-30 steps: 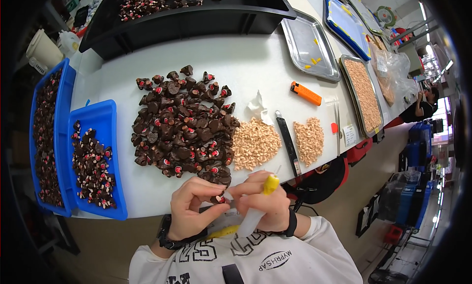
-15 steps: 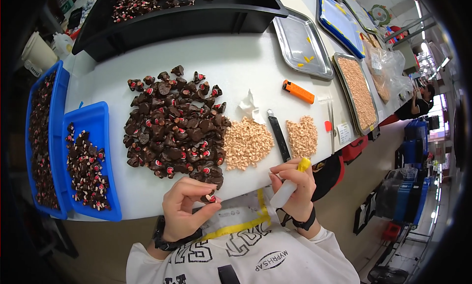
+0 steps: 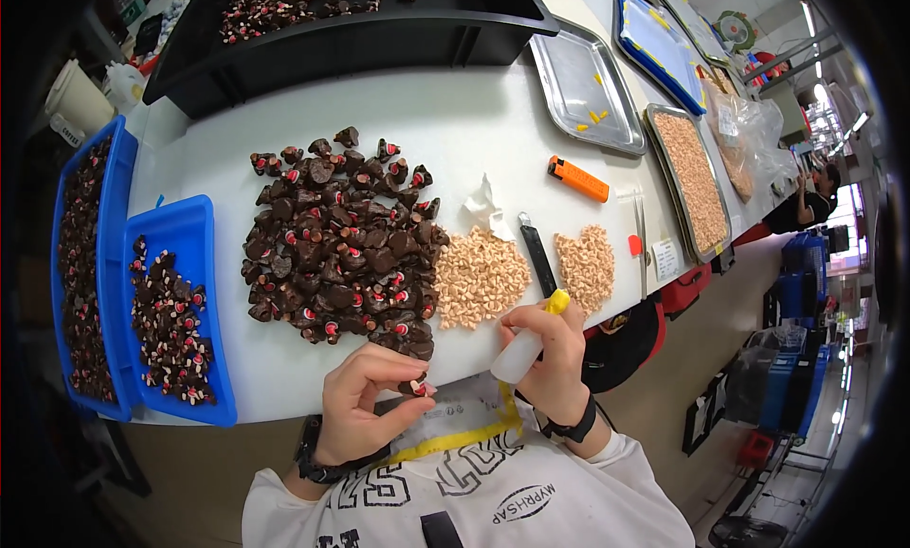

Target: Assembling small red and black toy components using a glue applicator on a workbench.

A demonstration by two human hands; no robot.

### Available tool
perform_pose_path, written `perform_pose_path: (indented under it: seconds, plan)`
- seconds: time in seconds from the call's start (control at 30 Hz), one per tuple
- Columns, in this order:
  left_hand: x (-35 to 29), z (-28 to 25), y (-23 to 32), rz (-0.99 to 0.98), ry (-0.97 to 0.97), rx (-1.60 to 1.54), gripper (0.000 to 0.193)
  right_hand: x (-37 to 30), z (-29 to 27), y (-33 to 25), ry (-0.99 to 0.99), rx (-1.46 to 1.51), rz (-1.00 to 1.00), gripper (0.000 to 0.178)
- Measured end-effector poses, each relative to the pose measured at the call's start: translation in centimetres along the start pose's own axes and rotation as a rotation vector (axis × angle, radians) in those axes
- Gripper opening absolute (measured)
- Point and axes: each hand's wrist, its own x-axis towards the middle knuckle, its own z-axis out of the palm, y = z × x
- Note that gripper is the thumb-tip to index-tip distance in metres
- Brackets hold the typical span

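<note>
My left hand (image 3: pixel 368 406) pinches a small dark brown figurine (image 3: pixel 414 387) with red and pale parts, between thumb and fingers at the table's near edge. To its right, my right hand (image 3: pixel 555 363) is closed round a translucent white squeeze bottle (image 3: pixel 517 356) with a yellow tip (image 3: pixel 557 301). Its fingertips are near the lower side of a heap of small beige pieces (image 3: pixel 482 278); whether they pinch one is too small to tell. A large pile of similar dark figurines (image 3: pixel 332 235) lies left of that heap. Further right is a second, smaller beige heap (image 3: pixel 584 266).
Between the heaps lies a black-handled cutter (image 3: pixel 537 254), with crumpled white tissue (image 3: pixel 485 207) beyond. An orange tool (image 3: pixel 578 178), metal tweezers (image 3: pixel 644 230) and a steel tray (image 3: pixel 588 83) are at right. Blue bins (image 3: pixel 221 358) of figurines stand left, a black bin (image 3: pixel 370 36) behind.
My right hand has shifted left toward the larger beige heap, the bottle still in it. The left hand has moved slightly right, and its figurine now shows a pale piece.
</note>
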Motion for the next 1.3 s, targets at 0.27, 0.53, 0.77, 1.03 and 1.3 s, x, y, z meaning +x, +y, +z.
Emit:
perform_pose_path:
  seconds: [0.27,0.53,0.77,1.03,1.3]
  plan:
    - [0.1,-0.1,0.0,-0.008,-0.043,0.034,0.035,0.4,0.7,-0.2,0.038,0.025,0.005,0.034]
    - [0.2,-0.2,0.0,-0.013,-0.062,0.043,0.035,0.2,0.2,-0.2,0.0,0.014,-0.03,0.033]
    - [-0.4,-0.4,0.4,-0.101,-0.063,-0.057,0.037,0.9,-1.1,-4.4,-0.087,0.324,-0.228,0.028]
    - [-0.5,-0.6,0.1,-0.063,-0.1,0.003,0.04,1.1,-0.6,-4.5,-0.193,0.427,-0.183,0.023]
    - [-0.4,-0.6,0.1,-0.055,-0.083,0.002,0.038,1.3,-0.4,-4.4,-0.209,0.424,-0.216,0.018]
